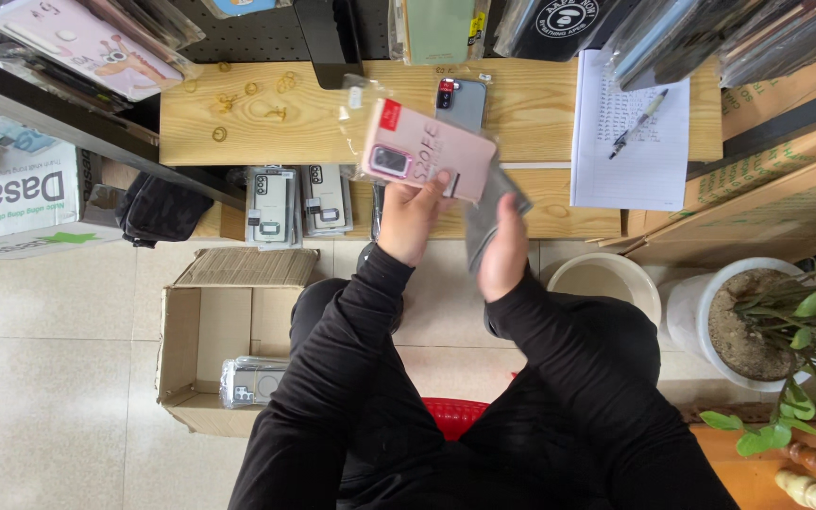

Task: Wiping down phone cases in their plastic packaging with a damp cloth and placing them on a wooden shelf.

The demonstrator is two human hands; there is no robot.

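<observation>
My left hand point(412, 219) holds up a pink phone case point(427, 151) in a clear plastic sleeve, above the front of the wooden desk point(238, 132). My right hand point(504, 247) grips a grey flat piece point(495, 203), blurred, just below and right of the pink case. A grey phone point(465, 102) with a red camera patch lies on the desk behind the pink case. Both arms wear black sleeves.
Two stacks of packaged cases point(297, 203) sit at the desk's front edge. An open cardboard box point(224, 345) with more cases stands on the floor left. A notepad point(630, 132) with pen lies right. A white bucket point(606, 280) and potted plant point(757, 321) stand right.
</observation>
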